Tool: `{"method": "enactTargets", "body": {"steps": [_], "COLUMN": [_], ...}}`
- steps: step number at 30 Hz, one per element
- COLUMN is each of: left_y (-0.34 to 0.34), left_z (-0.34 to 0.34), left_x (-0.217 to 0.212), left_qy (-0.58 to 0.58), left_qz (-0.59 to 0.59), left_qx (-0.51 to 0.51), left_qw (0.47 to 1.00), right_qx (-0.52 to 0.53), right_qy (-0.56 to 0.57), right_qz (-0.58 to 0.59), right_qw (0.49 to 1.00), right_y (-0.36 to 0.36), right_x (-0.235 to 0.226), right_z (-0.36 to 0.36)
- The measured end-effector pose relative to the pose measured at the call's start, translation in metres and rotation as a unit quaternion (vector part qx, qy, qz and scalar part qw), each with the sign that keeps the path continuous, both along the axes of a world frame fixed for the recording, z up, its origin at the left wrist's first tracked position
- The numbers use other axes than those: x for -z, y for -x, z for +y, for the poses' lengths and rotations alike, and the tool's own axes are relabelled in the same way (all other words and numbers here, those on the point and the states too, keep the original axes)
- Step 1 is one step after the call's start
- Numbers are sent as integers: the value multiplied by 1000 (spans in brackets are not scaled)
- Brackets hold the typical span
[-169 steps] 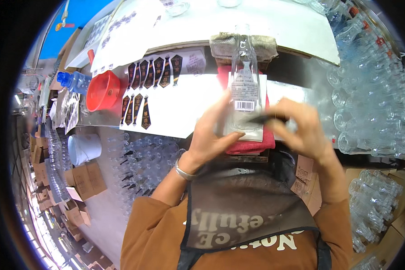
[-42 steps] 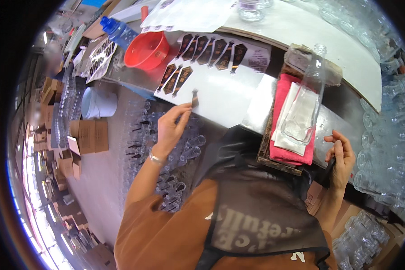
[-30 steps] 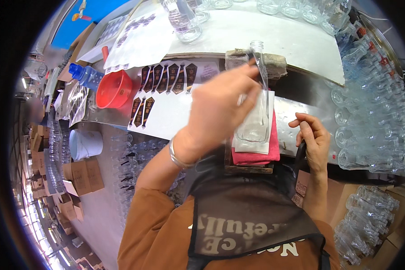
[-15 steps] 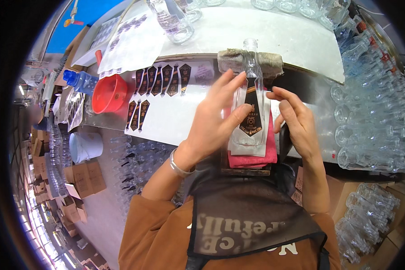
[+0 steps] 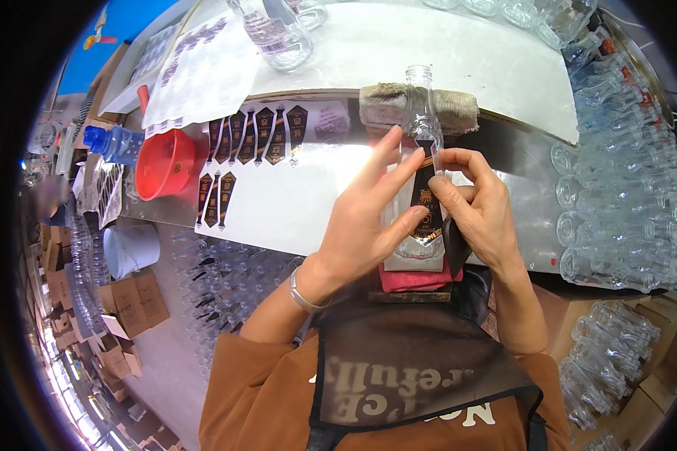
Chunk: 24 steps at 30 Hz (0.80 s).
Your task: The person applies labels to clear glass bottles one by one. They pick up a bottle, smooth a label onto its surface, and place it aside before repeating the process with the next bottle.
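Note:
A clear glass bottle [image 5: 417, 248] lies on its back with its neck away from me, resting on a pinkish-red cloth [image 5: 417, 279] and a rolled grey towel [image 5: 384, 101]. Its front carries a black tie-shaped label [image 5: 426, 197] with gold and orange marks. My left hand [image 5: 361, 214] is open along the bottle's left side, fingers spread, thumb at the label's lower part. My right hand [image 5: 485, 210] is curled at the right side, its thumb on the label's upper part. Beneath its palm sits a black flat piece [image 5: 453, 244], seemingly held by the lower fingers, which are hidden.
A white sheet with similar black labels [image 5: 263, 135] lies left, beside a red bowl [image 5: 158, 165] and a blue-capped plastic bottle [image 5: 113, 143]. Many glass bottles [image 5: 617, 188] are stacked at right. Another bottle [image 5: 278, 37] stands on the white shelf.
My right hand has moved left onto the label, its thumb now touching it. The left hand stays beside the bottle, its thumb lower. The view has shifted slightly.

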<state>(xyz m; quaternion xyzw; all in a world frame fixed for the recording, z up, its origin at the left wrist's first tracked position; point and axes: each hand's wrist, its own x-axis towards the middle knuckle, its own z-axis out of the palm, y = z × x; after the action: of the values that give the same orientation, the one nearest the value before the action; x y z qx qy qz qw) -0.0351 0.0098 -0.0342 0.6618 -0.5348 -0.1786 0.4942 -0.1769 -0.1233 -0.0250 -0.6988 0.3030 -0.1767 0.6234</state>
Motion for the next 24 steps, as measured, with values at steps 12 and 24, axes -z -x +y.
{"method": "enactTargets", "body": {"steps": [12, 24], "left_y": [-3, 12], "left_z": [0, 22], "left_x": [-1, 8], "left_qy": [-12, -51], "left_qz": [8, 99], "left_qx": [4, 2], "left_qw": [1000, 994], "right_qx": [-4, -114], "right_qy": [15, 49], "right_qz": [-2, 61], "right_qw": [1000, 990], "right_y": [-1, 33], "right_x": [1, -2], "right_z": [1, 6]}}
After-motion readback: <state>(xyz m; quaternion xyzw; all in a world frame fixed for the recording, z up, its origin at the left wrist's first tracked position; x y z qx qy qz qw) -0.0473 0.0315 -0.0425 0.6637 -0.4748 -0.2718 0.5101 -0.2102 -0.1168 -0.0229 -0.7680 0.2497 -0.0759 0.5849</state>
